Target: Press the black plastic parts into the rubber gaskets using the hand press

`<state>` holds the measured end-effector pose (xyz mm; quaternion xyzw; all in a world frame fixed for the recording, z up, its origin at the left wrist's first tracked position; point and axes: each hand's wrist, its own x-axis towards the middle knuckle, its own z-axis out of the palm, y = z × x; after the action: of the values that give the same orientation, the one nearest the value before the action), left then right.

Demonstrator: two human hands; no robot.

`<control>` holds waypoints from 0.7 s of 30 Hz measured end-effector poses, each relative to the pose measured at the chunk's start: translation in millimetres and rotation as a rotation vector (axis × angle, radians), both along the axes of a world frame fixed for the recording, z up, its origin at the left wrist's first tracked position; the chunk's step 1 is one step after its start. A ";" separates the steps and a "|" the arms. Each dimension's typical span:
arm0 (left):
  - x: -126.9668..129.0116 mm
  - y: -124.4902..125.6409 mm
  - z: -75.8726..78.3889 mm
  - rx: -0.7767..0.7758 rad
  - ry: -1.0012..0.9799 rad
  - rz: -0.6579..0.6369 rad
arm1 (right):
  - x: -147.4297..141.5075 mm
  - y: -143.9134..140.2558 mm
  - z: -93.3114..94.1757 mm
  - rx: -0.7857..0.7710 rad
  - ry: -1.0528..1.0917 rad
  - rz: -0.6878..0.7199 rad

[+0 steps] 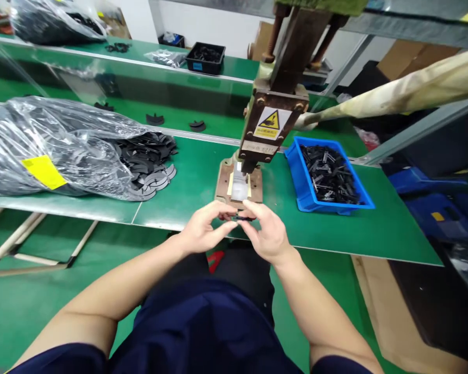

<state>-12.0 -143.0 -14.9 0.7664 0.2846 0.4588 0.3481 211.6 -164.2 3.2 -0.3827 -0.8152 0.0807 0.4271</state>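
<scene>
My left hand (207,228) and my right hand (267,231) meet just over the bench's front edge. Between their fingertips is a small black part (244,218), mostly covered by the fingers, so its exact shape is hidden. Both hands are closed in a pinch on it. Right beyond them stands a hand press, its brown base plate (220,189) carrying a pale fixture (240,188). The press ram (249,165) hangs over that fixture.
On the left, a clear plastic bag (74,140) spills curved black parts (146,161) onto the green bench (195,161). A blue bin (292,166) of small black pieces stands right of the press. Two curved parts lie behind; a black tray (205,68) sits on the rear shelf.
</scene>
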 end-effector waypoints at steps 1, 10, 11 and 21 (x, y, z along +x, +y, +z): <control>-1.3 -3.3 1.1 0.001 0.005 -0.010 | -3.2 -0.1 -2.1 -0.009 0.008 0.010; -6.6 -13.7 -0.3 0.022 -0.037 -0.002 | -8.0 -8.9 -10.6 -0.067 0.059 0.046; -6.8 -14.1 -0.8 0.019 -0.035 -0.003 | -7.6 -9.3 -10.8 -0.068 0.066 0.047; -2.9 -8.8 -3.5 -0.149 -0.133 -0.012 | -13.5 -13.8 -8.3 -0.224 0.188 -0.035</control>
<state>-14.9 -151.8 -18.4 0.7078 0.2895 0.4843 0.4250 198.1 -178.1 -5.1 -0.4330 -0.7508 0.1991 0.4573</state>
